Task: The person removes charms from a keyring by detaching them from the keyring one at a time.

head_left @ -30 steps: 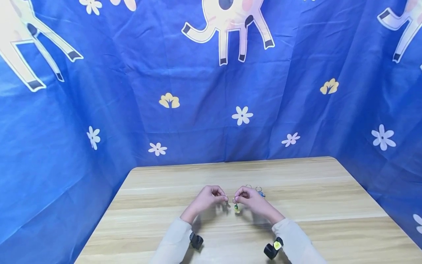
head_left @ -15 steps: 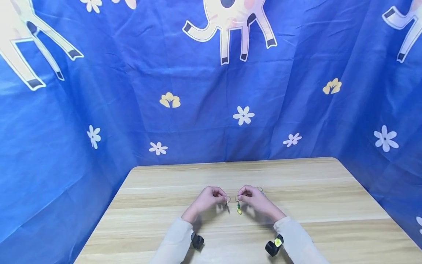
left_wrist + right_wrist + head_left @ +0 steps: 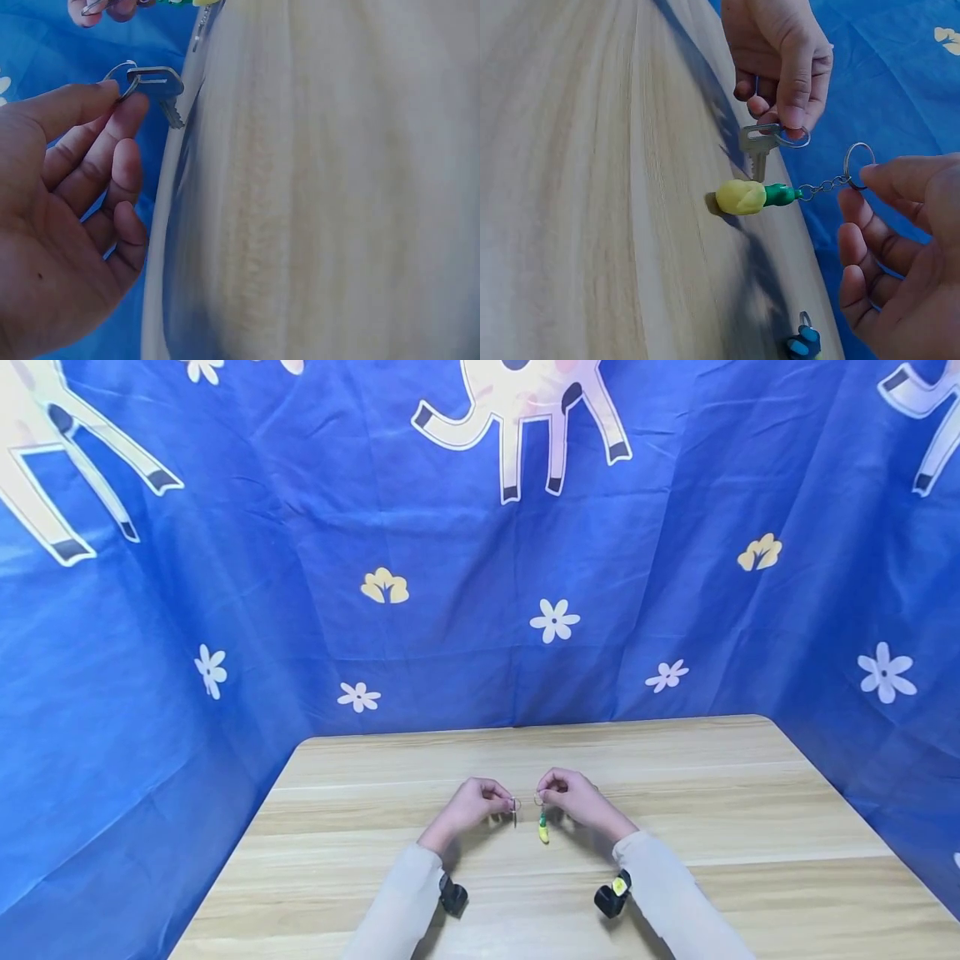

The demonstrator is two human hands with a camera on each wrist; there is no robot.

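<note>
My left hand [image 3: 471,803] pinches a split ring between thumb and forefinger, and a metal key [image 3: 160,84] dangles from it. Opposite, my right hand [image 3: 577,800] holds a keychain by its ring [image 3: 859,161], also with thumb and forefinger. On that keychain's short chain hangs a yellow and green charm [image 3: 742,197] shaped like a small fruit or flower bud. The two hands face each other above the table with a narrow gap between them. In the right wrist view the key hangs just behind the charm.
A blue charm [image 3: 804,345] with a metal ring lies on the table near my right hand. The light wood table [image 3: 360,777] reaches back to a blue patterned curtain [image 3: 450,660]. Black cameras sit on both wrists.
Both hands have shifted slightly up and away, still holding their rings. The charm and key hang straighter. In the head view the right hand now hides the blue charm behind it.
</note>
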